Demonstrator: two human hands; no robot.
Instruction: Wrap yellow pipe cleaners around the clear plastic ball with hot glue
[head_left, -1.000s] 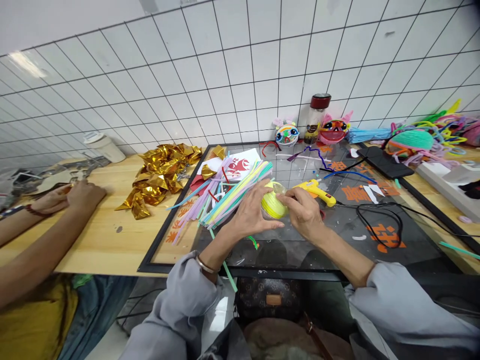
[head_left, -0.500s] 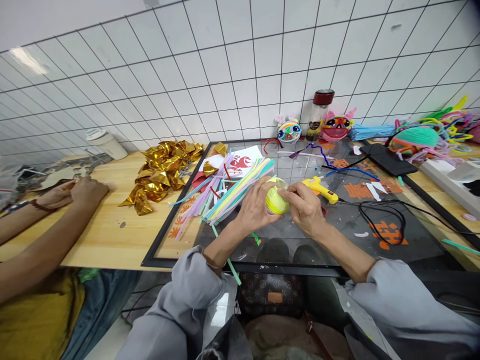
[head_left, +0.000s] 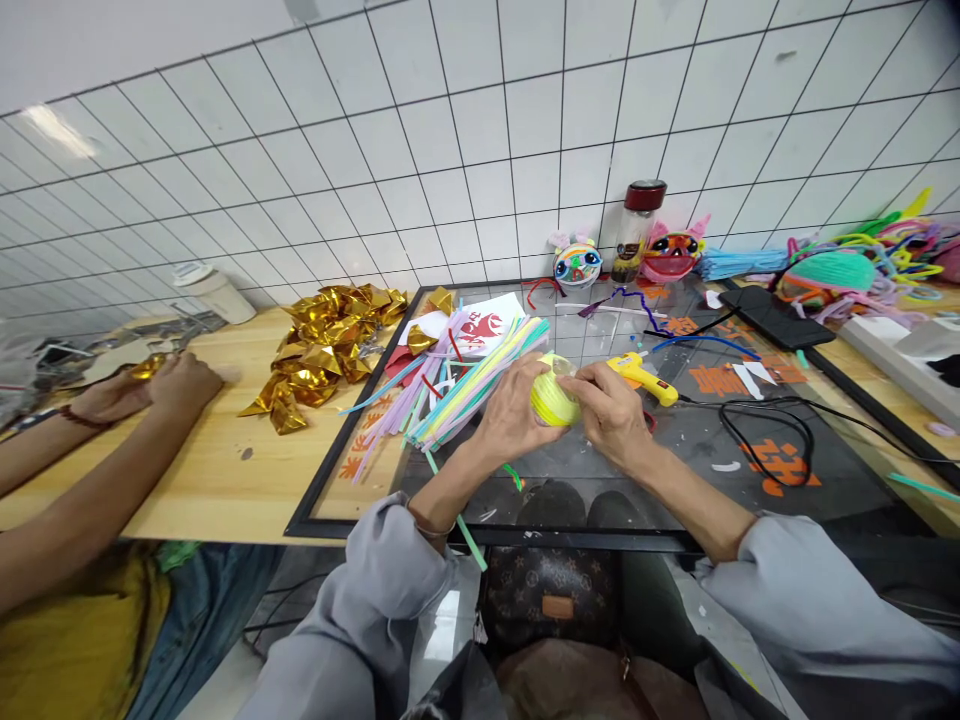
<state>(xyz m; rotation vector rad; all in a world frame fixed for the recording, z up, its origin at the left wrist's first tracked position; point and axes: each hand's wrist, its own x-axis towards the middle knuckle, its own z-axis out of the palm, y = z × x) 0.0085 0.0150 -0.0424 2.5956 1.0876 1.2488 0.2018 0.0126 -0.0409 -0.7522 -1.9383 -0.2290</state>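
Observation:
My left hand wraps round a clear ball wound with yellow pipe cleaner, holding it above the dark glass panel. The upper part of the ball looks see-through and bare. My right hand is closed, thumb and forefinger pinching at the ball's right edge; the exact spot under the fingertips is hidden. Just beyond my right hand lies a yellow hot glue gun with a black cord. To the left of my left hand lies a bundle of pastel pipe cleaners.
Finished animal-face balls and a bottle stand by the tiled wall. A phone and a pile of coloured pipe cleaners lie right. Folded gold foil is at left, beside a co-worker's hands handling gold foil.
My hands stay almost in place on the ball, with only slight finger shifts. At left, the co-worker's hands have moved a little and more gold foil shows between them.

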